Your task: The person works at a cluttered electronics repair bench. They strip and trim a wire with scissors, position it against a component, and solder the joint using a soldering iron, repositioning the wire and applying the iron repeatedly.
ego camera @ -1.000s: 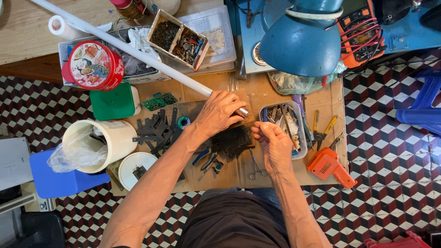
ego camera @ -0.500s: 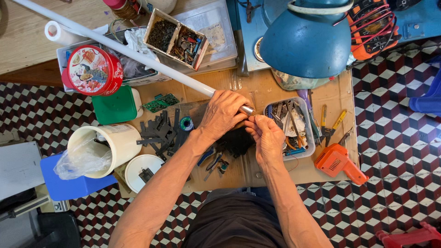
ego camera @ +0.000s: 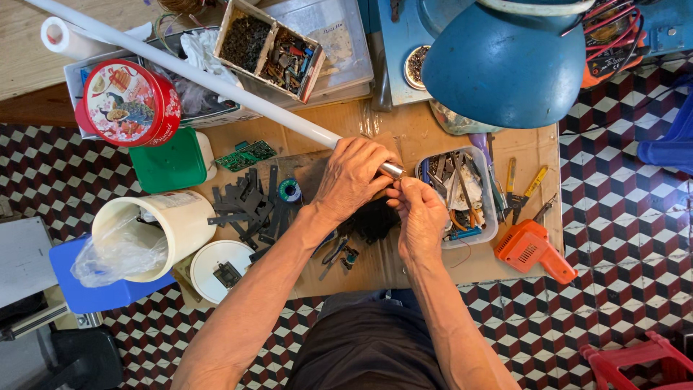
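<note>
1. The left hand point(ego camera: 351, 175) is wrapped around the near end of a long white tube point(ego camera: 216, 78), just short of its metal cap point(ego camera: 392, 170).
2. The right hand point(ego camera: 421, 211) pinches at that cap with its fingertips, so both hands meet at the tube's end.
3. The tube slants away to the upper left across the cardboard-covered table point(ego camera: 404, 133).
4. A tray of tools point(ego camera: 462, 195) sits just right of the hands; an orange soldering gun point(ego camera: 533, 249) lies beyond it.
5. Black strips point(ego camera: 245, 206) lie left of the hands, near a white bucket point(ego camera: 162, 227) and a red tin point(ego camera: 130, 102).
6. A blue lamp point(ego camera: 505, 61) hangs above.
</note>
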